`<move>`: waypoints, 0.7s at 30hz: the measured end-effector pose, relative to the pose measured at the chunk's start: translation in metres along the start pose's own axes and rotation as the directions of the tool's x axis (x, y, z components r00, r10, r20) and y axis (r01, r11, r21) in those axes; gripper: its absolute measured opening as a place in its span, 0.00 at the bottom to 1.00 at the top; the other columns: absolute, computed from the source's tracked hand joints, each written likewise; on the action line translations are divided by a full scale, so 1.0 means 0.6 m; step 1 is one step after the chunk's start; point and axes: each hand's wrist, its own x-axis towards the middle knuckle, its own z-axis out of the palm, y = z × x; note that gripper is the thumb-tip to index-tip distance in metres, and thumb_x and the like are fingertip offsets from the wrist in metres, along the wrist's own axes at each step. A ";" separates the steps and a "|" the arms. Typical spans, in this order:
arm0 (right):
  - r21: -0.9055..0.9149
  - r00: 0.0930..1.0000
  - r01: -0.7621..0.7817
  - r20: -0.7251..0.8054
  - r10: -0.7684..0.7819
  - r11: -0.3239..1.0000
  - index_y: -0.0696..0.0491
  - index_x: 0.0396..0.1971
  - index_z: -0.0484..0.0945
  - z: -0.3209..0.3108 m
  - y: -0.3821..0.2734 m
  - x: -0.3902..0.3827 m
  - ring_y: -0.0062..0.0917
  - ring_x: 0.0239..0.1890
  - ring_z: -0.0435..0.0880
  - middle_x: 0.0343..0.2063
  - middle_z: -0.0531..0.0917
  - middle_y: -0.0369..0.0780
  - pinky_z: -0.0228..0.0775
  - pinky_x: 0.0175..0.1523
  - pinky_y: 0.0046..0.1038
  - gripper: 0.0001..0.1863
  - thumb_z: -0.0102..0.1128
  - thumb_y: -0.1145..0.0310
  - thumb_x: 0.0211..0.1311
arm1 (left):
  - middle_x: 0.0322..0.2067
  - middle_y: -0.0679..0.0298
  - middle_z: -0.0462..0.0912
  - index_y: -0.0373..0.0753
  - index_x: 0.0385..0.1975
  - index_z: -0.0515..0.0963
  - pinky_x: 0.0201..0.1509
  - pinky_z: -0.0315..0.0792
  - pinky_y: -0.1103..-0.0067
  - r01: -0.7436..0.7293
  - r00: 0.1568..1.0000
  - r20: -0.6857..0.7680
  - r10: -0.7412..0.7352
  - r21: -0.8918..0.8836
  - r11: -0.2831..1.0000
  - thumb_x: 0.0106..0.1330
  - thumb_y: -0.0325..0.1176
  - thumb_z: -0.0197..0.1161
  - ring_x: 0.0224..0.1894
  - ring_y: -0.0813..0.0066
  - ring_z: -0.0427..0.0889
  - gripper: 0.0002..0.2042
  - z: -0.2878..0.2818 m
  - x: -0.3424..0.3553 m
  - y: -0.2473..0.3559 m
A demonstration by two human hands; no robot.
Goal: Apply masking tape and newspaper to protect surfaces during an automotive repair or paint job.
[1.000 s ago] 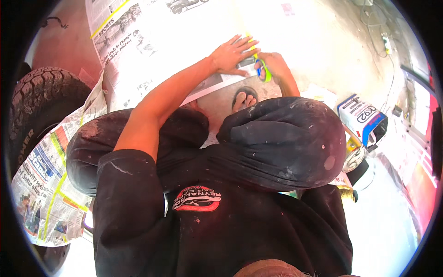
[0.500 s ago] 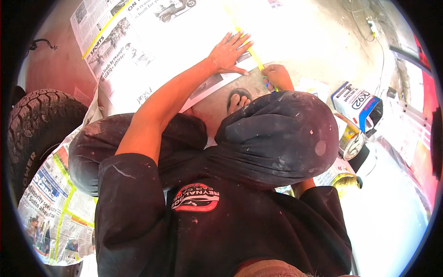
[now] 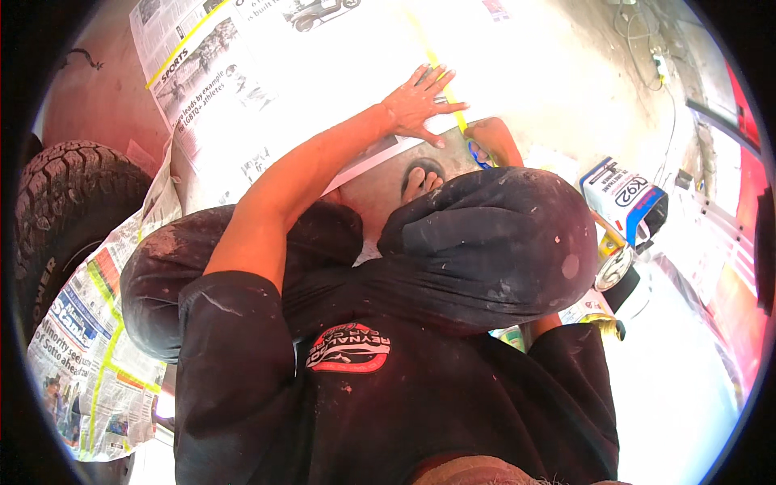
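Observation:
My left hand (image 3: 419,103) lies with fingers spread over the edge of a newspaper sheet (image 3: 212,121), next to a strip of yellow tape (image 3: 453,99). Just to the right, my right hand (image 3: 496,139) is closed around a small tool with blue loops (image 3: 478,154), which look like scissor handles. Its far part is hidden by the fingers and my knee. The tape's near end lies close to my right fingertips. Glare washes out much of the paper.
A white and blue can (image 3: 621,194) stands right of my knee, with a smaller opened tin (image 3: 614,267) below it. A large tyre (image 3: 69,214) is at left, beside taped newspaper (image 3: 101,356). A cable (image 3: 638,48) runs along the floor at far right.
My left hand has slid slightly down and right, its thumb nearer my right hand. The tape strip no longer stretches past my right hand, and the blue loops show more fully.

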 end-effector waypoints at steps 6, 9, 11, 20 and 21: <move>-0.049 0.994 -0.104 0.036 0.105 0.993 0.64 0.27 0.85 -0.002 -0.027 0.000 0.25 0.13 0.74 0.16 0.79 0.41 0.66 0.19 0.31 0.09 0.66 0.72 0.56 | 0.79 0.47 0.42 0.73 0.76 0.57 0.80 0.36 0.45 -0.106 0.991 0.077 0.106 -0.001 0.994 0.52 0.76 0.63 0.81 0.42 0.38 0.48 -0.014 -0.006 -0.017; -0.059 0.992 -0.123 0.033 0.125 0.991 0.64 0.29 0.85 -0.012 -0.022 0.003 0.25 0.14 0.74 0.16 0.78 0.41 0.69 0.20 0.32 0.09 0.67 0.71 0.57 | 0.79 0.47 0.44 0.71 0.75 0.61 0.80 0.38 0.44 -0.107 0.992 0.063 0.106 0.011 0.994 0.51 0.76 0.63 0.81 0.43 0.40 0.47 -0.012 -0.006 -0.012; 0.204 0.975 -0.189 0.155 0.159 0.961 0.63 0.31 0.85 -0.021 -0.010 0.002 0.25 0.15 0.74 0.16 0.77 0.40 0.72 0.20 0.33 0.11 0.66 0.69 0.60 | 0.79 0.47 0.46 0.68 0.75 0.62 0.79 0.39 0.44 -0.094 0.992 0.082 0.091 0.030 0.995 0.50 0.75 0.65 0.81 0.44 0.42 0.49 -0.007 -0.007 -0.003; 0.302 0.940 -0.311 0.240 0.243 0.901 0.57 0.40 0.81 -0.004 0.001 0.003 0.23 0.19 0.80 0.24 0.82 0.39 0.74 0.22 0.28 0.16 0.61 0.57 0.71 | 0.78 0.40 0.46 0.49 0.77 0.59 0.75 0.43 0.37 -0.037 0.981 0.192 0.041 -0.025 0.999 0.40 0.78 0.68 0.78 0.33 0.45 0.62 0.004 0.009 0.069; 0.368 0.940 -0.313 0.252 0.230 0.876 0.56 0.41 0.81 -0.004 0.004 0.001 0.23 0.21 0.80 0.25 0.82 0.39 0.76 0.25 0.28 0.14 0.61 0.58 0.71 | 0.78 0.40 0.46 0.49 0.77 0.59 0.75 0.43 0.37 -0.023 0.978 0.208 0.013 0.049 0.999 0.40 0.78 0.68 0.78 0.33 0.45 0.62 0.002 0.011 0.073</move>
